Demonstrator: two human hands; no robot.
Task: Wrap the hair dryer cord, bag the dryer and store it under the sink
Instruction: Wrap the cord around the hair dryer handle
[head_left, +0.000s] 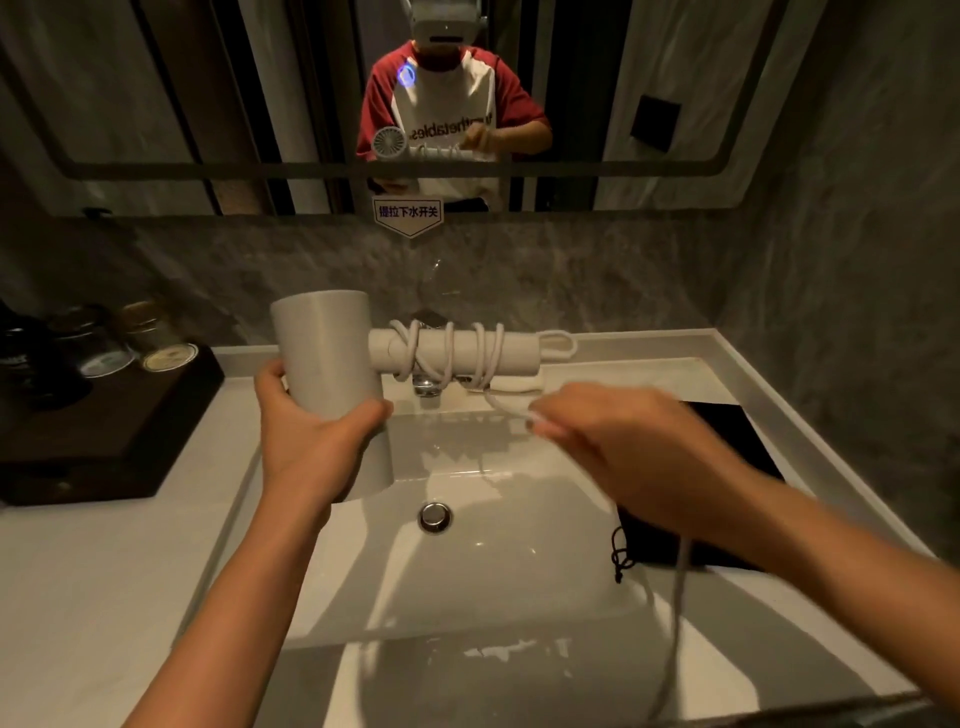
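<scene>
I hold a white hair dryer (327, 353) above the sink (467, 571). My left hand (317, 441) grips its barrel, and the handle points right. Several turns of white cord (447, 353) loop around the handle. My right hand (623, 447) pinches the free cord just below the handle; the rest of the cord trails down past my right forearm toward the front edge. A black drawstring bag (727, 431) lies flat on the counter at the right, partly hidden by my right arm.
A chrome faucet (426, 384) stands behind the dryer handle. A dark wooden tray (104, 431) with glass jars sits at the left. The mirror (467, 104) above reflects a person. A drain plug (435, 517) is in the basin.
</scene>
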